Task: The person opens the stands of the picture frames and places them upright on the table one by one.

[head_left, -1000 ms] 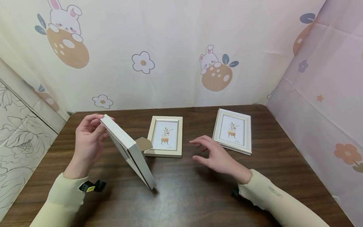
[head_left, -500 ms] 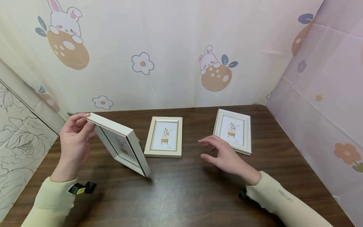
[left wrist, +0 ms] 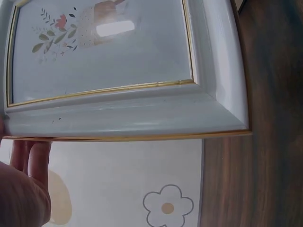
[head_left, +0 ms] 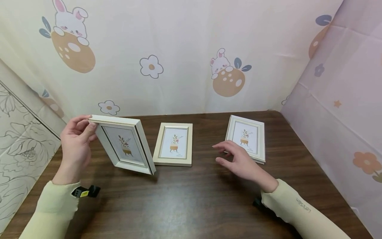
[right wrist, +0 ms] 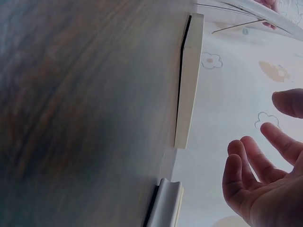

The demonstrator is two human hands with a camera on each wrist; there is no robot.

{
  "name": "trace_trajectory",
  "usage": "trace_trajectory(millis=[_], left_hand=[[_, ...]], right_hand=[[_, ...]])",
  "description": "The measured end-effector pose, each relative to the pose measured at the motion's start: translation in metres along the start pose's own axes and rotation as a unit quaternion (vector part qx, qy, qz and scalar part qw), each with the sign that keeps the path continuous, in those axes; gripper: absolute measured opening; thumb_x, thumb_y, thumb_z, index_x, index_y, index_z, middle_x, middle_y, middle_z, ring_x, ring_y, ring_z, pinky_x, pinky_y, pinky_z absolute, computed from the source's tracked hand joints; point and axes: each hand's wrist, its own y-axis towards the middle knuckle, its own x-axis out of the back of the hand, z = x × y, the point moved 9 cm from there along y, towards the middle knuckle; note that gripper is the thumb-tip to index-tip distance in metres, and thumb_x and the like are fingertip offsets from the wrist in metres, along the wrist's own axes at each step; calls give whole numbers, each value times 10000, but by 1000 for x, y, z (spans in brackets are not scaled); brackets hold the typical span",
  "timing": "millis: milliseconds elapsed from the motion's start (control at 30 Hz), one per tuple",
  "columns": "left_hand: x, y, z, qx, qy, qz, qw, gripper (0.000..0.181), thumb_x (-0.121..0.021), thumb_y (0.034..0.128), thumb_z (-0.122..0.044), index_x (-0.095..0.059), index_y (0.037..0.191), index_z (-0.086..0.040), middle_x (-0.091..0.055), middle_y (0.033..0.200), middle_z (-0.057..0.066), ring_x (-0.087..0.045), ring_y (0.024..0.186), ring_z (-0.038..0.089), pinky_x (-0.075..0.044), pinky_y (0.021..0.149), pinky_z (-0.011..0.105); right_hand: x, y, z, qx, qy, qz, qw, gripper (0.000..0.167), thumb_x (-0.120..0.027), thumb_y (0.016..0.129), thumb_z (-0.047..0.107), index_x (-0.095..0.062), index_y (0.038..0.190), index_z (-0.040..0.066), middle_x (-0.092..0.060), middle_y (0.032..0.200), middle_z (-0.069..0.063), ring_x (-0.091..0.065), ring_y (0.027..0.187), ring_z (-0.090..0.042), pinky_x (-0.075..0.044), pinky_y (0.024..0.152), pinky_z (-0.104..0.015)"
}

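Left hand (head_left: 75, 144) pinches a white picture frame (head_left: 126, 146) by one corner, presumably for tilt control, left of the cream picture frame (head_left: 174, 143), while I hold the right hand (head_left: 240, 162) relaxed, empty, near the rightmost frame (head_left: 247, 133).

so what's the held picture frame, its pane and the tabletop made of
Held picture frame: probably painted wood or plastic, white satin finish, judging by gentle shine. Front pane: glass or clear plastic; glossy, bright reflection. Tabletop: wood or laminate, semi-gloss; dark streaky grain, soft glare.
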Motion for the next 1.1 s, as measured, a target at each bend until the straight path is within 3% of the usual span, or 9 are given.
trace_trajectory(millis=[333, 633, 1100], left_hand=[[12, 16, -3, -27, 59, -325, 9995, 260, -725, 862, 49, -645, 1109, 51, -705, 994, 113, -680, 830, 153, -560, 556, 219], [20, 26, -1, -198, 168, -643, 9976, 243, -713, 853, 101, -647, 1082, 52, -702, 981, 114, -666, 805, 148, -545, 532, 205], [31, 38, 19, 325, 654, -873, 9935, 278, -774, 840, -19, -667, 1097, -18, -672, 1019, 70, -620, 845, 134, -533, 558, 190]], right_hand=[[5, 0, -3, -199, 59, -13, 9998, 365, -734, 922, 172, -629, 1272, 181, -616, 1200, -33, -628, 1010, -234, -558, 781, -415], [10, 2, 2, -32, 109, -68, 9999, 342, -727, 923, 150, -638, 1253, 144, -609, 1165, 6, -628, 1000, -267, -568, 765, -401], [-2, 0, -3, -235, 265, 417, 9985, 329, -709, 941, 162, -636, 1261, 159, -644, 1185, -67, -610, 984, -187, -538, 790, -404]])
